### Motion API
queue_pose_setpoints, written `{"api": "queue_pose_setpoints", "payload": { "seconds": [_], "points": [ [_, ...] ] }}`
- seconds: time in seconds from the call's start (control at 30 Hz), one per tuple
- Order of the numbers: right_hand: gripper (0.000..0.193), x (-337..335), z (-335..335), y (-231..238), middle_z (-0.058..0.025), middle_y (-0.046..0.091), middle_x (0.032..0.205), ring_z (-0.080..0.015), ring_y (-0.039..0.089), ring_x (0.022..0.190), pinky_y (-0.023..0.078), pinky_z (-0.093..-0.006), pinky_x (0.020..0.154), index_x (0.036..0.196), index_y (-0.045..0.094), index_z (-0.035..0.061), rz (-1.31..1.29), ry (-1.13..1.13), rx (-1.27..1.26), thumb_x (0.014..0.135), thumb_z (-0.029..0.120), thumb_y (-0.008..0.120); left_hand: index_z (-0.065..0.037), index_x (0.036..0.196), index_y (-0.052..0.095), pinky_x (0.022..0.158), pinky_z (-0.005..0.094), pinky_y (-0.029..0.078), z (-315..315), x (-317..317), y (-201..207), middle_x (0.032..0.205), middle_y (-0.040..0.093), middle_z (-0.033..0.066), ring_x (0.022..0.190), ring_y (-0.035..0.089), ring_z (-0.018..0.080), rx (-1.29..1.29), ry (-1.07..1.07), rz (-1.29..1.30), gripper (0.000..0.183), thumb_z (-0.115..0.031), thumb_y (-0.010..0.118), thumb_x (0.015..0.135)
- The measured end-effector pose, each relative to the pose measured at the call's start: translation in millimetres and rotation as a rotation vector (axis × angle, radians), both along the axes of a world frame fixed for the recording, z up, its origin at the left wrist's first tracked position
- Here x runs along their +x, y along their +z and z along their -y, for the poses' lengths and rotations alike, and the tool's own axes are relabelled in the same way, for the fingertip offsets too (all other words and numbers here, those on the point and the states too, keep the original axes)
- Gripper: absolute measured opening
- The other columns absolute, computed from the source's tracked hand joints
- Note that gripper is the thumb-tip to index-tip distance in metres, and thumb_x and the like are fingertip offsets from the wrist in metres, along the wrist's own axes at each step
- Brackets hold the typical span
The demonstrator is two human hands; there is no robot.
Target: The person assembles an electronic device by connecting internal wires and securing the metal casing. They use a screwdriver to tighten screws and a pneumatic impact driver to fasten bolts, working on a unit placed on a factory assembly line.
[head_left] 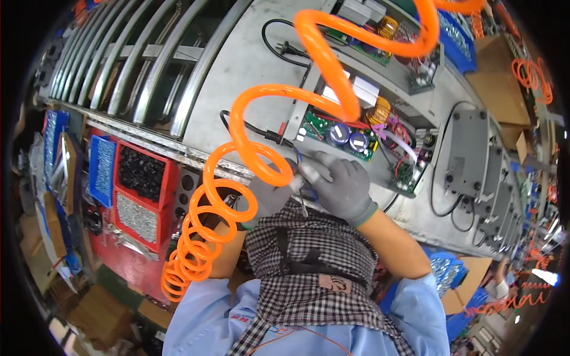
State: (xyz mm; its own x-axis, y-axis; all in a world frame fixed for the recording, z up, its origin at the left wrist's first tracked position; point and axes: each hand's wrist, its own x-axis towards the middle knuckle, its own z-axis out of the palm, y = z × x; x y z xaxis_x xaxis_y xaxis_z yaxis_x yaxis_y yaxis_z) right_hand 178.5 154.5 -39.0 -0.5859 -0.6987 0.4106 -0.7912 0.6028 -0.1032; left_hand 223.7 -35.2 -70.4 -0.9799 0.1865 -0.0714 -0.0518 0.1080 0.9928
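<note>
Grey knit gloves on both hands, working at the desk's [237, 77] near edge: right hand [346, 188] looks pinched, thumb to fingers, on thin blue and dark wires [298, 156]; left hand [272, 199] has its fingertips at the same wires, but the orange hose [294, 95] covers part of it, so can't tell if it's closed. Wires run from a rubbery black cable [255, 129]; ends sit low between the hands and don't look connected, so I'd call the wiring unfinished. Open box [436, 148] just beyond the right hand, along the near edge: cover off, board [312, 127] exposed, so closing up also looks left. Inside: round dark capacitors, a copper-wound ring, pale finned metal. Second open box [409, 80] behind it toward the far edge, also uncovered. Hose is glossy plastic, coiled; desk is dull, scuffed grey.
</note>
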Motion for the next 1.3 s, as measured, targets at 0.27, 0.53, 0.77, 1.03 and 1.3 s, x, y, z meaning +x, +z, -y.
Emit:
{"api": "queue_pose_setpoints", "payload": {
  "seconds": [0.27, 0.53, 0.77, 1.03, 1.3],
  "points": [
    [0.018, -7, 30, 0, -0.0108, 0.070, 0.093, -0.0269, 0.069, 0.079, 0.056, -0.0338, 0.069, 0.101, 0.068, 0.0062, 0.522, -0.175, -0.839, 0.088, 0.018, 0.067, 0.000, 0.087, 0.056, 0.064, 0.0311, 0.047, 55, -13, 39, 0.075, 0.059, 0.0072, 0.069, 0.057, 0.0156, -0.354, -0.238, 0.172, 0.017, -0.017, 0.059, 0.087],
    [0.018, -8, 57, 36, -0.0055, 0.058, 0.077, -0.0238, 0.062, 0.061, 0.048, -0.0355, 0.052, 0.096, 0.068, 0.0133, 0.462, -0.016, -0.408, 0.080, 0.019, 0.066, 0.003, 0.122, 0.046, 0.093, 0.0353, 0.048, 56, 3, 40, 0.112, 0.059, 0.0107, 0.103, 0.059, 0.0197, 0.082, 0.204, -0.094, 0.048, -0.014, 0.069, 0.083],
    [0.022, -2, 58, 27, -0.0042, 0.054, 0.071, -0.0196, 0.057, 0.055, 0.042, -0.0342, 0.044, 0.099, 0.068, 0.0082, 0.157, -0.066, -0.301, 0.080, 0.018, 0.062, 0.005, 0.113, 0.056, 0.089, 0.0314, 0.049, 52, -7, 73, 0.108, 0.064, 0.0123, 0.100, 0.061, 0.0170, -0.043, 0.129, 0.028, 0.031, -0.008, 0.064, 0.086],
    [0.026, 2, 54, 24, -0.0039, 0.055, 0.073, -0.0194, 0.057, 0.056, 0.042, -0.0336, 0.045, 0.103, 0.067, 0.0057, 0.149, -0.061, -0.281, 0.080, 0.016, 0.060, 0.005, 0.100, 0.060, 0.077, 0.0256, 0.047, 42, -11, 82, 0.090, 0.062, 0.0055, 0.086, 0.058, 0.0115, -0.065, 0.177, 0.165, 0.022, -0.014, 0.060, 0.090],
    [0.010, -8, 38, 17, -0.0043, 0.054, 0.067, -0.0203, 0.058, 0.057, 0.043, -0.0354, 0.046, 0.082, 0.065, 0.0090, 0.222, 0.001, -0.420, 0.076, 0.017, 0.063, 0.003, 0.095, 0.059, 0.062, 0.0236, 0.046, 35, -7, 64, 0.080, 0.063, 0.0062, 0.069, 0.054, 0.0102, 0.137, 0.240, 0.285, 0.015, -0.011, 0.057, 0.093]
  ]
}}
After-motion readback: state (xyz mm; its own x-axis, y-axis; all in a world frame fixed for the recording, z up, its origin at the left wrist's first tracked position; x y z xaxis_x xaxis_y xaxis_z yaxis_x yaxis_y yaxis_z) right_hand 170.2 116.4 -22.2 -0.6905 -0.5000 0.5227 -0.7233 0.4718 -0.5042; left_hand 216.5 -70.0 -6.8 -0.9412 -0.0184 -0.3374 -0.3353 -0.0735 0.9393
